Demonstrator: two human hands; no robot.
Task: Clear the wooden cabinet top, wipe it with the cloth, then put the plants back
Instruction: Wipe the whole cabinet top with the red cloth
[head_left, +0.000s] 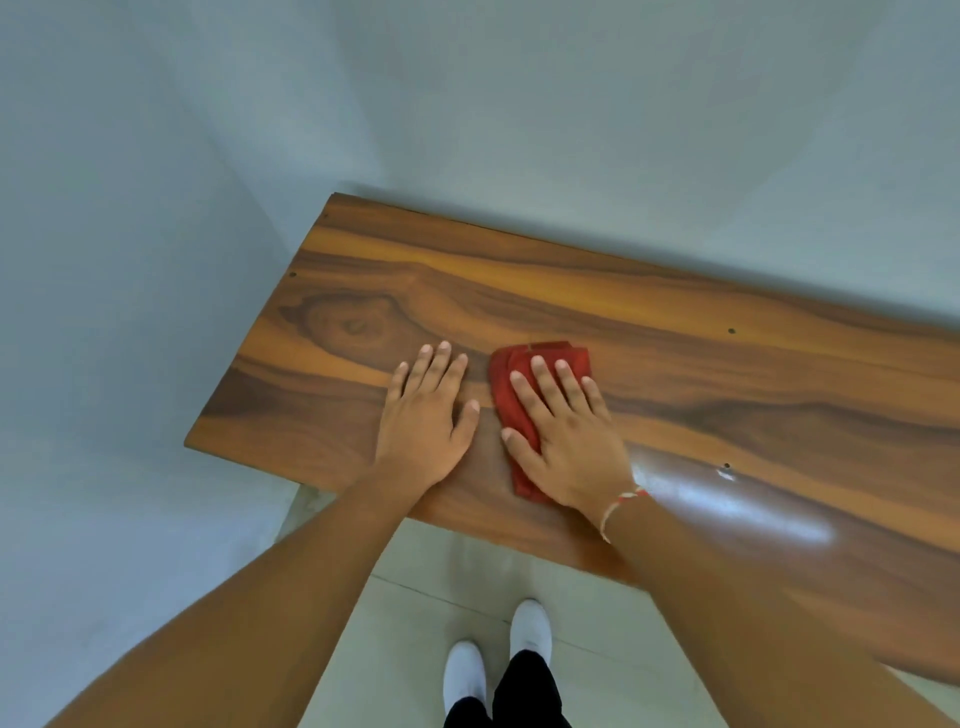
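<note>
Lying under right hand (566, 441), red cloth (524, 364)

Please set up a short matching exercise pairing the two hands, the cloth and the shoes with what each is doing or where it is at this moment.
Column one:
1. left hand
2. right hand
3. red cloth
4. white shoes

Column two:
A. on the tiled floor below the cabinet's near edge
B. flat on the bare wooden cabinet top
C. pressing down on the cloth
D. folded, lying under a palm

Pairs: 1-B, 2-C, 3-D, 4-A
</note>
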